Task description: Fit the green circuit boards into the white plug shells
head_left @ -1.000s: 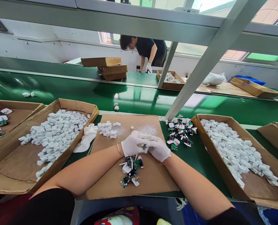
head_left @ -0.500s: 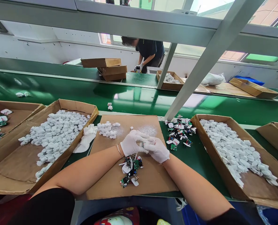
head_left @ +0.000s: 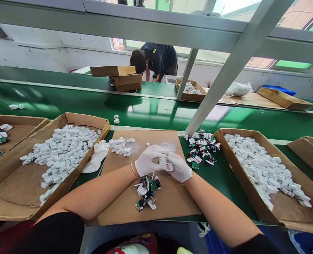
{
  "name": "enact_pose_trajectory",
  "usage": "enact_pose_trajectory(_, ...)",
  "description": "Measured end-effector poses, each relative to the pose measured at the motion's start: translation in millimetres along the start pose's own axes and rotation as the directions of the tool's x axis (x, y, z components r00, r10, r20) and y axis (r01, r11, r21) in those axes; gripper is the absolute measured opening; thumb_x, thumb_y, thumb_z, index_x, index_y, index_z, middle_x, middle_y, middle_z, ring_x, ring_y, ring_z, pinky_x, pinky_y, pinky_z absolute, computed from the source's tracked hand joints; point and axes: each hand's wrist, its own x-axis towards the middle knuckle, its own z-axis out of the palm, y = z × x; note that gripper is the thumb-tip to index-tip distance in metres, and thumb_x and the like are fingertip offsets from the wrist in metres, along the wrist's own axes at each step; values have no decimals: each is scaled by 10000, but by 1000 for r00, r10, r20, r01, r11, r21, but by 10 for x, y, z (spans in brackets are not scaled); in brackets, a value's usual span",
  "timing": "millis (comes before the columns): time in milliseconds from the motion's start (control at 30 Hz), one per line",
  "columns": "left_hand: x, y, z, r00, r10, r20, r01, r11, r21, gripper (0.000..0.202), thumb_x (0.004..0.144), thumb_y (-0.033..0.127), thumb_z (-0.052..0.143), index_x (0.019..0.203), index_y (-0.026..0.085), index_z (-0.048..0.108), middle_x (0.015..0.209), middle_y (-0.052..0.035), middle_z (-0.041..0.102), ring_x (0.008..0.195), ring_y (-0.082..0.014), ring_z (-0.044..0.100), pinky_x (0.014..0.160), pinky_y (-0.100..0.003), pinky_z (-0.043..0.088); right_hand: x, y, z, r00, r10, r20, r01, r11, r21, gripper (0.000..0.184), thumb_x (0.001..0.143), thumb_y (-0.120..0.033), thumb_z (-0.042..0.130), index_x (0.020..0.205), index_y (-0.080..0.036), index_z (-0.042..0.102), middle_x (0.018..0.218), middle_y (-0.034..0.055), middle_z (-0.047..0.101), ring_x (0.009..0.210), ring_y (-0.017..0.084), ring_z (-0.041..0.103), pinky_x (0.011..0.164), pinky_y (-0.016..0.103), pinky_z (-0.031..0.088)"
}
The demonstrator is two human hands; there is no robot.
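Fitting a white cap [head_left: 162, 161]
Left hand [head_left: 146, 163] and right hand [head_left: 179, 169] both pinch it; next needs a square press

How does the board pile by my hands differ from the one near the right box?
The near pile lies on the cardboard sheet by the left hand; the far pile lies on the green mat beside the right box. The near pile is smaller and tighter, the far pile larger and more spread. Both mix green boards and white parts.
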Motion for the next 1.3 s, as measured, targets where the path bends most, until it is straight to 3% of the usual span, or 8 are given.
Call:
enact_pose_trajectory(100,16,-5,-1,998,45,-31,-46,999,-9,384,659,500,784,903,206,747,985,-74,747,979,-224,649,909,-368,493,-13,-11,4,1000,16,-12,-16,1000,11,314,782,-498,654,786,-184,659,720,41,612,716,185,535,676,305,418)
enact_pose_trajectory(267,56,28,20,994,110,8,-110,994,-6,336,728,512,724,905,229,762,952,-56,759,924,-206,673,898,-343,499,-9,-24,56,1000,-17,13,18,996,-88,443,767,-368,669,443,-188,427,488,-17,401,555,126,404,570,276,330)
enact_pose_trajectory(467,2,-24,64,1000,-30,-8,29,996,-90,440,645,549,767,936,218,757,980,-75,751,970,-238,665,915,-373,496,10,-50,96,998,-63,0,63,998,0,437,780,-399,646,471,-185,424,591,16,479,626,148,453,587,283,343)
enact_pose_trajectory(600,1,21,23,989,-146,13,147,975,-168,424,671,521,763,960,212,743,1036,-79,731,1010,-236,644,924,-370,492,-4,-64,73,998,-39,54,33,992,120,297,730,-400,693,600,-170,558,709,45,548,674,166,495,611,293,379)
enact_pose_trajectory(767,29,68,-60,989,-70,133,87,988,-126,372,754,450,721,1024,193,716,1078,-91,708,1059,-253,628,942,-373,479,-9,-51,22,1000,10,-3,-10,996,91,172,743,-293,706,705,-150,619,642,5,538,510,92,415,501,248,317)
enact_pose_trajectory(900,-5,-7,-51,996,-79,33,81,993,-89,486,741,467,728,1144,201,668,1165,-116,678,1100,-268,614,970,-406,463,7,-28,-22,994,21,-107,-15,998,55,175,681,-264,722,792,-154,643,629,-8,576,479,100,465,471,246,356)
enact_pose_trajectory(1133,78,24,-75,996,60,59,-50,986,-159,349,809,514,639,863,181,731,982,-98,736,947,-235,663,878,-375,496,7,-15,8,981,-21,-194,34,997,68,178,581,-211,759,659,-158,609,643,-3,601,571,115,520,535,243,405)
enact_pose_trajectory(1300,138,53,-100,983,104,153,-79,985,-156,377,848,517,585,917,174,725,982,-96,730,935,-232,666,887,-373,491,-19,-63,59,992,-20,-121,31,996,86,144,602,-221,753,656,-152,638,685,18,619,577,127,533,500,243,404)
